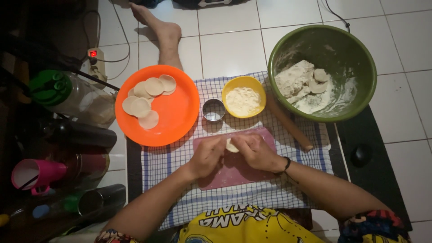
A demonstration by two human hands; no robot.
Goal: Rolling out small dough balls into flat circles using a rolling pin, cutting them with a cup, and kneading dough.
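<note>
Obs., head view. Person seated on a tiled floor [234,49], working over a blue-checked cloth [234,198] spread on a dark mat [373,153].

Left hand [208,155] and right hand [256,150] meet above a pink board [234,173] lying on the cloth. Between the fingertips of both: a small pale piece of dough [231,146], pinched from either side. Grip of each hand clenched on the dough; the piece sits just over the far half of the board, whether touching it cannot be told. Dark band on the right wrist.

Left of the board: orange plate [175,117] partly on the cloth, carrying flat round dough discs [146,101], overlapping, grouped on its far-left part.

Beyond the board, on the cloth: small metal ring cutter [213,110], and just right of it a yellow bowl [245,83] holding white flour.

Further right: large green bowl [360,58] with a lump of dough, a few cut scraps and floury residue. Wooden rolling pin [288,121] lies slanted between yellow bowl and green bowl, near end reaching the board's right side.

Far left, dim: jars and a pink cup [33,175]
</note>
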